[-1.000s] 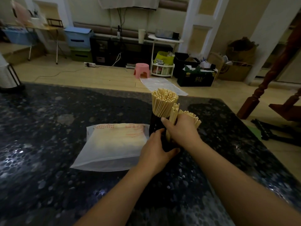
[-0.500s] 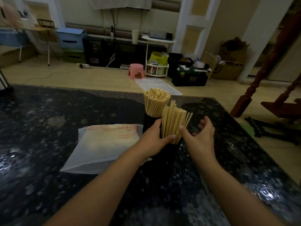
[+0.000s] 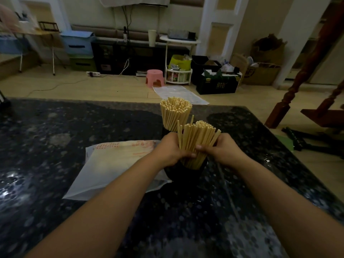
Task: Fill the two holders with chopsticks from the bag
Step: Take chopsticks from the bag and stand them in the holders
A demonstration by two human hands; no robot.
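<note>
Wooden chopsticks clasped by left hand, right hand.

The person shows only two forearms and two hands. Both forearms are bare from the lower edge of the view up to the wrists; no sleeve covers them. The left hand and the right hand are bare too, without gloves. On the wrists and on the fingers that can be seen there is no watch, band or ring.
</note>
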